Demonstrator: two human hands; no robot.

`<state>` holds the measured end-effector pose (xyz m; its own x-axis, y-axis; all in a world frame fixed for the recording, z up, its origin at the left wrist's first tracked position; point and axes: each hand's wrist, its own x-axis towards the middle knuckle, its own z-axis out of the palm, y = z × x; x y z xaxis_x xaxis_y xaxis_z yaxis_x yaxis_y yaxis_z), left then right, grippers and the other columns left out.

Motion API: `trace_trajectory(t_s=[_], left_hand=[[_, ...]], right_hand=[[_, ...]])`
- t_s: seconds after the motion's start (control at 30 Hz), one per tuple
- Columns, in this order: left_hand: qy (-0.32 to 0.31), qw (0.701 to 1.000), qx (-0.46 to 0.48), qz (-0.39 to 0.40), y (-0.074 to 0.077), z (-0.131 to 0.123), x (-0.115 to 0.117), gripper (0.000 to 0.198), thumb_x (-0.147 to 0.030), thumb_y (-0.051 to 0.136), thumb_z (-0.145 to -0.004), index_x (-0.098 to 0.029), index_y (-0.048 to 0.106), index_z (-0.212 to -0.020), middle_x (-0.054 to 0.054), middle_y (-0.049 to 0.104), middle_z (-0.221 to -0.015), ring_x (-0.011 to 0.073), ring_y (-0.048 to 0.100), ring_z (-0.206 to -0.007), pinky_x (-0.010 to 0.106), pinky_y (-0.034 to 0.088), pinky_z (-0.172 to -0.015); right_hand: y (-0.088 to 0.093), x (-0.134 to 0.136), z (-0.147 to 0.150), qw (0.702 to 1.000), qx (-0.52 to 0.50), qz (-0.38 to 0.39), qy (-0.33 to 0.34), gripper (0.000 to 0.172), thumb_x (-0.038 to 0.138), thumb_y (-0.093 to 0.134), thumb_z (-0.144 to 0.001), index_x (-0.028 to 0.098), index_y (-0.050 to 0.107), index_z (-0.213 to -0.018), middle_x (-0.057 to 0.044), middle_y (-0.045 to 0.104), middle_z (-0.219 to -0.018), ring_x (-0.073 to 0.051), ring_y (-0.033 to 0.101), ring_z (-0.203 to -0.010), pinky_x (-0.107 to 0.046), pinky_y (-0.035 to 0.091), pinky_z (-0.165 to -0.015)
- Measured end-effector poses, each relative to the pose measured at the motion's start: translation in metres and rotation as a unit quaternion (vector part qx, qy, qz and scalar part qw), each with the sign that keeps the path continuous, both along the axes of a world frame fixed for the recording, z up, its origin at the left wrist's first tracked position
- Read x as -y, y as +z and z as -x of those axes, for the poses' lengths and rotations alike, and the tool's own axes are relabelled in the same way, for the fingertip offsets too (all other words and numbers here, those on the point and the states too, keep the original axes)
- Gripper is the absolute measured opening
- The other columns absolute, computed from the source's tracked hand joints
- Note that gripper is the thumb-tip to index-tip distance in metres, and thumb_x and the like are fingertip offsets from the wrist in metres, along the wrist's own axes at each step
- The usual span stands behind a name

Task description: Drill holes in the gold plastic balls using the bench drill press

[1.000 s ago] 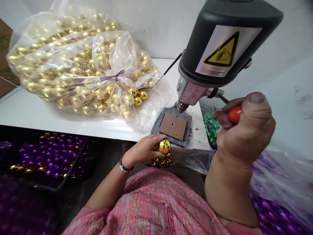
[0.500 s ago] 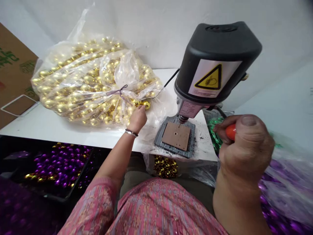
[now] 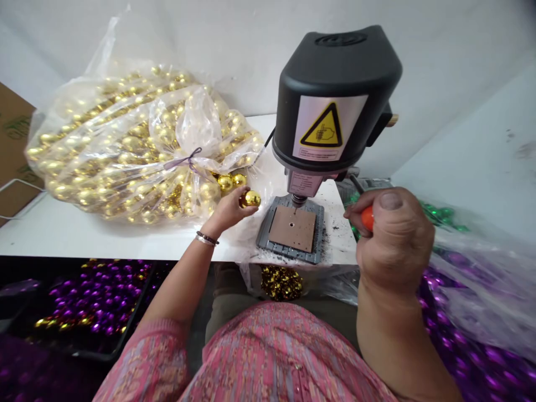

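Note:
Between the thumb and fingers of my left hand [image 3: 229, 211] is a shiny gold ball [image 3: 252, 198], held just left of the drill press [image 3: 307, 139]. More gold balls [image 3: 226, 182] show behind it at the opening of a large clear plastic bag [image 3: 125, 151], tied with a purple string [image 3: 184, 160]. My right hand [image 3: 393, 234] is wrapped round the orange-knobbed lever [image 3: 367, 219] on the press's right side. Under the chuck [image 3: 298, 198] lies a square brown board [image 3: 291, 230] with a small hole, on the grey base [image 3: 262, 243].
Dark shavings lie around the base on the white table [image 3: 205, 248]. Below at left, a black bin [image 3: 109, 354] holds purple and gold balls. Gold pieces [image 3: 281, 283] sit in plastic under the table edge. Purple balls [image 3: 464, 346] and green ones [image 3: 444, 212] are at right; a cardboard box [image 3: 12, 134] stands left.
My left hand has come away from the bag opening toward the press, bringing a gold ball. My right hand keeps its hold on the lever. The view has shifted slightly to the right.

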<state>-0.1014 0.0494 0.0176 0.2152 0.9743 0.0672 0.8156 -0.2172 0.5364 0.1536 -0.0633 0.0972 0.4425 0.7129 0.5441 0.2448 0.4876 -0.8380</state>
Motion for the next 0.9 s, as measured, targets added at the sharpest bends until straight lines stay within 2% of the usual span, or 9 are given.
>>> trace_trajectory(t_s=[0.1, 0.17, 0.27, 0.33, 0.47, 0.67, 0.8, 0.9], left_hand=[[-0.087, 0.98, 0.175, 0.038, -0.003, -0.019, 0.019, 0.054, -0.036, 0.073, -0.077, -0.014, 0.054, -0.123, 0.008, 0.069, -0.102, 0.0165, 0.063, -0.085, 0.028, 0.051, -0.077], [-0.116, 0.964, 0.224, 0.08, -0.005, -0.033, 0.029, 0.05, -0.037, 0.071, -0.078, -0.014, 0.055, -0.12, 0.007, 0.069, -0.099, 0.0151, 0.062, -0.082, 0.028, 0.051, -0.075], [-0.101, 0.967, 0.207, 0.113, -0.004, -0.048, 0.036, 0.043, -0.041, 0.069, -0.08, -0.014, 0.061, -0.113, 0.007, 0.068, -0.098, 0.016, 0.061, -0.082, 0.029, 0.05, -0.075], [-0.083, 0.965, 0.2, 0.15, -0.004, -0.054, 0.038, 0.042, -0.045, 0.068, -0.08, -0.014, 0.063, -0.109, 0.005, 0.068, -0.091, 0.0165, 0.062, -0.077, 0.028, 0.049, -0.069], [-0.073, 0.94, 0.25, 0.219, -0.006, -0.06, 0.036, 0.044, -0.049, 0.066, -0.081, -0.015, 0.064, -0.108, 0.003, 0.066, -0.082, 0.0151, 0.062, -0.066, 0.026, 0.047, -0.059], [-0.083, 0.96, 0.192, 0.187, -0.006, -0.066, 0.035, 0.049, -0.044, 0.066, -0.083, -0.017, 0.064, -0.123, 0.004, 0.072, -0.089, 0.0147, 0.063, -0.069, 0.027, 0.049, -0.065], [-0.087, 0.983, 0.11, 0.123, -0.001, -0.074, 0.036, 0.048, -0.042, 0.07, -0.081, -0.019, 0.066, -0.123, 0.004, 0.074, -0.098, 0.0169, 0.065, -0.082, 0.028, 0.05, -0.074], [-0.087, 0.99, 0.059, 0.091, 0.002, -0.083, 0.036, 0.051, -0.035, 0.074, -0.078, -0.019, 0.066, -0.126, 0.003, 0.074, -0.098, 0.0163, 0.064, -0.08, 0.027, 0.049, -0.075]], right_hand=[[-0.001, -0.001, 0.0, 1.0, 0.007, -0.007, 0.003, 0.043, 0.054, 0.054, -0.09, 0.018, 0.056, -0.065, 0.003, 0.048, -0.057, -0.006, 0.041, -0.051, -0.027, 0.029, -0.05], [0.0, -0.001, 0.0, 1.0, 0.018, -0.004, 0.007, 0.044, 0.055, 0.052, -0.091, 0.018, 0.056, -0.066, 0.003, 0.048, -0.057, -0.006, 0.04, -0.052, -0.027, 0.031, -0.051], [0.004, 0.001, 0.0, 0.999, 0.038, -0.003, 0.011, 0.043, 0.053, 0.051, -0.092, 0.019, 0.056, -0.066, 0.003, 0.047, -0.058, -0.006, 0.04, -0.052, -0.026, 0.033, -0.052], [0.006, 0.003, 0.0, 0.999, 0.044, -0.006, 0.016, 0.043, 0.052, 0.051, -0.093, 0.019, 0.057, -0.068, 0.004, 0.046, -0.057, -0.005, 0.04, -0.052, -0.025, 0.033, -0.051], [0.009, 0.005, 0.0, 0.999, 0.037, -0.01, 0.034, 0.041, 0.051, 0.05, -0.094, 0.02, 0.056, -0.068, 0.005, 0.041, -0.057, -0.005, 0.039, -0.052, -0.023, 0.033, -0.05], [0.012, 0.006, 0.0, 0.998, 0.02, -0.013, 0.059, 0.036, 0.047, 0.052, -0.094, 0.022, 0.056, -0.068, 0.006, 0.042, -0.057, -0.005, 0.038, -0.053, -0.023, 0.037, -0.052], [0.013, 0.006, 0.0, 0.998, 0.017, -0.01, 0.066, 0.036, 0.047, 0.052, -0.094, 0.022, 0.055, -0.068, 0.006, 0.042, -0.058, -0.005, 0.039, -0.053, -0.022, 0.038, -0.053], [0.013, 0.006, 0.0, 0.998, 0.017, -0.008, 0.066, 0.036, 0.047, 0.052, -0.094, 0.021, 0.055, -0.069, 0.006, 0.043, -0.058, -0.004, 0.039, -0.054, -0.021, 0.037, -0.054]])
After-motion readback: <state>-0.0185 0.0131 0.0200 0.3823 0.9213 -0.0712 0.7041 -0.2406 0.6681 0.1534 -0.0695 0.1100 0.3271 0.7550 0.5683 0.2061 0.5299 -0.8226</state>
